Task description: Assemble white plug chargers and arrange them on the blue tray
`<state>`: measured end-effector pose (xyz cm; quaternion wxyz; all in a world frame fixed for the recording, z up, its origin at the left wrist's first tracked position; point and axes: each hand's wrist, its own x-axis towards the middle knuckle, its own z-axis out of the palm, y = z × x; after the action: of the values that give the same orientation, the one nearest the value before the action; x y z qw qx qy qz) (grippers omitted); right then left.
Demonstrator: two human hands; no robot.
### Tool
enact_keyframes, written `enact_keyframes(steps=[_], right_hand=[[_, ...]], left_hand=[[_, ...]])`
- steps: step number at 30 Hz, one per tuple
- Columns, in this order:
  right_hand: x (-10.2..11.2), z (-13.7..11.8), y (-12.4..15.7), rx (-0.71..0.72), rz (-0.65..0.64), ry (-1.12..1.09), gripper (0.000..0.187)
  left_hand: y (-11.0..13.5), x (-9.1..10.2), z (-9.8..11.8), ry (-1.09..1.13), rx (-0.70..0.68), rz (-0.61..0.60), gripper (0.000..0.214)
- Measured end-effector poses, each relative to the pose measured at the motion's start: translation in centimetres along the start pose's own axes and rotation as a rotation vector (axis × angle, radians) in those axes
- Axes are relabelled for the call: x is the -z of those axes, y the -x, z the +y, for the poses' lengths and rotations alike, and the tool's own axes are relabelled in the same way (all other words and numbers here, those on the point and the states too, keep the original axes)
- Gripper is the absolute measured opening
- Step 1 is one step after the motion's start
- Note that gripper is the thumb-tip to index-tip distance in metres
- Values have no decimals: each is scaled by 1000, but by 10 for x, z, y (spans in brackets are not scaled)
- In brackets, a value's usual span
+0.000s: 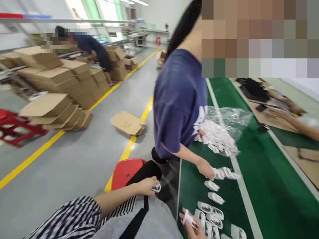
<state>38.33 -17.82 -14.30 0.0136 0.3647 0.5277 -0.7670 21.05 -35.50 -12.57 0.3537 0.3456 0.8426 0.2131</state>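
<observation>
Plastic bag (238, 116), clear and crinkled, lies with a heap of small white pieces (219, 136) on the smooth green surface (261, 159); whether they sit inside is unclear. The left hand (148, 186) grips a rounded, white-rimmed piece (156, 188) above the lap; the right hand (196, 230) pinches a white pronged piece (188, 219) beside loose oval pieces (205, 207).

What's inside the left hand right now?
The left hand holds a white-rimmed piece with a dark middle, partly showing past the fingers. The rest, and anything deeper in the palm, is covered.
</observation>
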Motion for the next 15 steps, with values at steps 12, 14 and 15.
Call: enact_keyframes(steps=[12, 14, 15], right_hand=[[-254, -110, -137, -189, -710, 73, 37], [-286, -117, -169, -190, -677, 97, 39], [-301, -120, -187, -179, -641, 104, 39]], left_hand=[[37, 79, -123, 753, 621, 800, 36], [7, 112, -148, 746, 566, 744, 39], [-9, 135, -162, 715, 550, 689, 37]])
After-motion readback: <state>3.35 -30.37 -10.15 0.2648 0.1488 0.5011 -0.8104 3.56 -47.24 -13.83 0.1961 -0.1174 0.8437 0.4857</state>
